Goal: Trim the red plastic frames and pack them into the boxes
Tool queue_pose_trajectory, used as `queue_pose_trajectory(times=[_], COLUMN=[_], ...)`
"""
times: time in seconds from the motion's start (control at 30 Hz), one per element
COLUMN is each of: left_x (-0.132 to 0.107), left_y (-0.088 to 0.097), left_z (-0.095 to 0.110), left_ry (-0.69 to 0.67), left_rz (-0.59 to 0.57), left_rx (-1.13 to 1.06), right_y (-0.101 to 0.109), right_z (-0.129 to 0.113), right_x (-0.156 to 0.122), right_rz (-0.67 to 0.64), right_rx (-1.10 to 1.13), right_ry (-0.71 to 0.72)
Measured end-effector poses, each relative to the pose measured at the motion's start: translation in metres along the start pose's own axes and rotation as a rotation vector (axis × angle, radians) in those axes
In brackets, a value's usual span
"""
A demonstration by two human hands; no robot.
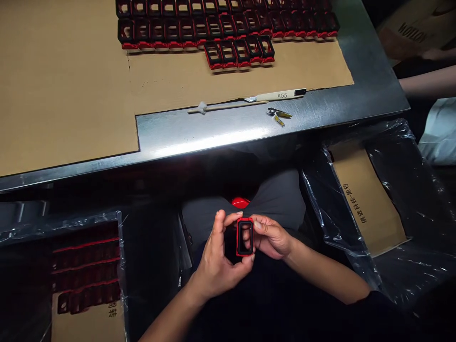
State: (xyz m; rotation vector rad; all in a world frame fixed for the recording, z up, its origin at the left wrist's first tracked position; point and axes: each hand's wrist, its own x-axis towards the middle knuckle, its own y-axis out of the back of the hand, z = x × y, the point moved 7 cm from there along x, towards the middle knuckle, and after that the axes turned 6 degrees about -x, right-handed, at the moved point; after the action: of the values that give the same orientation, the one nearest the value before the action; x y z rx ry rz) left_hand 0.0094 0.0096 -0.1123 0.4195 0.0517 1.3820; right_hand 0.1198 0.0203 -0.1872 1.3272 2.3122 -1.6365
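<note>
Above my lap, both hands hold one small rectangular frame, red outside with a black inner rim and an open middle. My left hand grips it by the top and bottom ends, with the thumb underneath and a finger on the upper edge. My right hand pinches its right side; some of those fingertips show through the opening. A red object lies just beyond the frame, between my legs; its kind cannot be made out.
Rows of similar red-and-black frames stand on cardboard over a metal table. Near its edge lie a knife marked A55, a stick with white fluff and nail clippers. Plastic-lined boxes flank me; the left holds more frames. Another person's arm is at right.
</note>
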Motion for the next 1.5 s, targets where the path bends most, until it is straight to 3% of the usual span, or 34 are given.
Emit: queue_pose_trajectory(times=[0.17,0.37,0.63,0.73,0.83,0.9,1.0,1.1,1.2,1.23,1.27,1.33,1.37,1.43,1.5], left_x=[-0.001,-0.003,-0.002,-0.005,-0.009,-0.011,-0.012,-0.012,-0.01,-0.009,-0.007,-0.003,-0.001,0.002,0.006], left_y=[-0.001,-0.003,-0.003,-0.002,-0.006,-0.009,-0.012,-0.019,-0.017,-0.012,-0.006,0.007,0.012,0.021,0.029], left_z=[0.001,-0.002,-0.008,-0.02,-0.033,-0.038,-0.044,-0.049,-0.051,-0.051,-0.05,-0.046,-0.044,-0.039,-0.031], left_ry=[-0.093,-0.141,-0.038,0.14,0.374,0.477,0.536,0.541,0.484,0.44,0.389,0.303,0.279,0.252,0.202], left_rz=[-0.03,-0.023,-0.055,-0.075,-0.105,-0.095,-0.043,-0.05,-0.028,-0.006,0.018,0.061,0.072,0.088,0.109], left_rx=[0.113,0.145,0.049,-0.103,-0.466,-0.662,-0.757,-0.879,-1.037,-1.068,-1.077,-1.021,-0.963,-0.801,-0.557], right_y=[-0.001,-0.004,-0.009,-0.018,-0.043,-0.055,-0.063,-0.071,-0.08,-0.08,-0.076,-0.057,-0.046,-0.027,-0.017], right_z=[-0.011,-0.03,-0.037,-0.056,-0.074,-0.074,-0.067,-0.067,-0.092,-0.113,-0.14,-0.207,-0.236,-0.274,-0.289], right_x=[-0.001,-0.004,-0.005,-0.016,-0.037,-0.045,-0.045,-0.041,-0.038,-0.037,-0.035,-0.036,-0.033,-0.014,0.001], right_rz=[0.039,0.082,0.08,0.121,0.103,0.051,-0.012,-0.107,-0.223,-0.166,-0.03,0.526,0.781,1.008,1.065], right_rx=[-0.078,-0.321,-0.43,-0.751,-1.247,-1.496,-1.658,-1.635,-1.577,-1.578,-1.588,-1.639,-1.67,-1.815,-1.916], right_ry=[0.085,0.238,0.297,0.562,0.973,1.16,1.239,1.221,1.157,1.166,1.204,1.296,1.272,1.069,0.933])
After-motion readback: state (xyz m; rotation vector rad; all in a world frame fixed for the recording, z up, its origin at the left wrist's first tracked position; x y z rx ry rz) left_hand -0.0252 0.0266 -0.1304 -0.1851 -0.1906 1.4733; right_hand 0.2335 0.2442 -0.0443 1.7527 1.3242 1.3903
